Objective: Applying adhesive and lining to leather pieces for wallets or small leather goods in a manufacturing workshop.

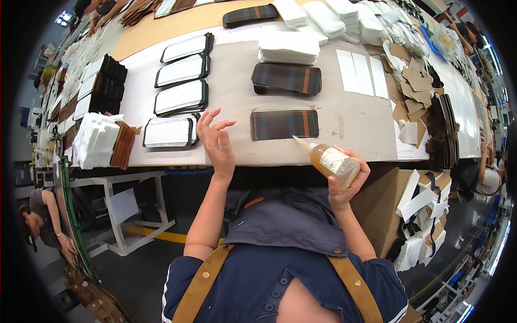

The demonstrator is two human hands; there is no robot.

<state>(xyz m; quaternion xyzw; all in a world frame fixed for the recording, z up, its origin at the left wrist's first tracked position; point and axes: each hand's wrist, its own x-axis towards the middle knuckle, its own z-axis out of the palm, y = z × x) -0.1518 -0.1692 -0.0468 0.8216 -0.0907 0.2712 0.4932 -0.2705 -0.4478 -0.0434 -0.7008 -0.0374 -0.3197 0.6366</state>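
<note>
One bottle (329,160) gripped in right hand (351,190) | plaid panel (284,124) ahead, between hands | left hand (217,144) loosely spread, empty

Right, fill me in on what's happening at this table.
The person's right hand holds a tilted squeeze bottle of amber liquid, its nozzle at the near edge of a flat plaid piece; whether it touches is hard to tell. The left hand is empty, raised with fingers spread beside a white-topped stack. Beyond the single piece lie more plaid pieces, with a white stack behind them.
</note>
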